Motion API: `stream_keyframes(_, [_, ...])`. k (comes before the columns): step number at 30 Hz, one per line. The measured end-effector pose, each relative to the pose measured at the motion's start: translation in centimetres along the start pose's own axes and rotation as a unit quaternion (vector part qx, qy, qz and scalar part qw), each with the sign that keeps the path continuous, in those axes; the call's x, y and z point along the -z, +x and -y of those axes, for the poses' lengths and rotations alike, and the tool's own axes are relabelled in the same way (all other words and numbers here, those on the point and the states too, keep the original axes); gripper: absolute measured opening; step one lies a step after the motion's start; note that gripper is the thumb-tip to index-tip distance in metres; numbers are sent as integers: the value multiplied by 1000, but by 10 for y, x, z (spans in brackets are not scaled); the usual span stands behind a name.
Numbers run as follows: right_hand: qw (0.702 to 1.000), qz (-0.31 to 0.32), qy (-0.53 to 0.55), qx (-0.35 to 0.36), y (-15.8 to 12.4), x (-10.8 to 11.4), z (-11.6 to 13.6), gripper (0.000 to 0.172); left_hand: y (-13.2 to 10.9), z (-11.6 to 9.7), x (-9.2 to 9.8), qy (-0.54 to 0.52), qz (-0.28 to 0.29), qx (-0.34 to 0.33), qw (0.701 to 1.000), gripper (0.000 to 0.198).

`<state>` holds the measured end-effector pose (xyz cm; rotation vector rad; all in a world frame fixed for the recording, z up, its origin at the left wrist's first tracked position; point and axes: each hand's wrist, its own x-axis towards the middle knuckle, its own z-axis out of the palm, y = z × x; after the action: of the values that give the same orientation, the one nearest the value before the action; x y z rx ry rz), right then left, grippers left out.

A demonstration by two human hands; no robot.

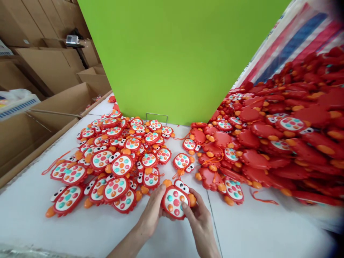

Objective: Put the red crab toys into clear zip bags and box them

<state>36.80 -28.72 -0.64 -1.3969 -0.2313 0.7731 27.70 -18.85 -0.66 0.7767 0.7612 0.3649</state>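
Observation:
A red crab-shaped toy [174, 200] with a white face of coloured buttons, googly eyes and orange claws is held face up between both hands just above the white table [258, 233]. My left hand [152, 211] grips its left edge with fingers curled round it. My right hand [197, 215] grips its right side, thumb pressing on the button face. A pile of the same toys lying face up [113, 161] spreads to the left of my hands. A bigger heap of them, mostly red backs up [282, 143], fills the right.
A large green panel [174, 53] stands upright at the back of the table on a wire stand [157, 116]. Open cardboard boxes [53, 107] line the left side. A striped sheet [295, 39] lies behind the right heap.

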Motion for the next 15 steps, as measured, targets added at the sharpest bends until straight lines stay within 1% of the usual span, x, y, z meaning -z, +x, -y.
stream_keyframes(2, [1000,7,-12,-9,1,2,3,58,-3,-2,0,17,30,-9,999,54])
stream_keyframes(4, [1000,5,-14,-13,1,2,4,59,-7,-6,0,70,41,-28,996,51])
stream_keyframes(6, [1000,-10,-6,-15,1,1,3,59,-10,-10,2,126,34,-41,991,51])
stream_keyframes(8, [1000,-23,1,-14,0,-1,0,59,-12,-13,3,153,17,-47,987,53])
stream_keyframes(11, [1000,-26,-6,0,1,-5,-2,58,-10,-17,6,146,5,-53,988,60])
stream_keyframes(15, [999,-17,-36,20,7,-5,-1,56,-6,-19,9,123,23,-43,991,64])
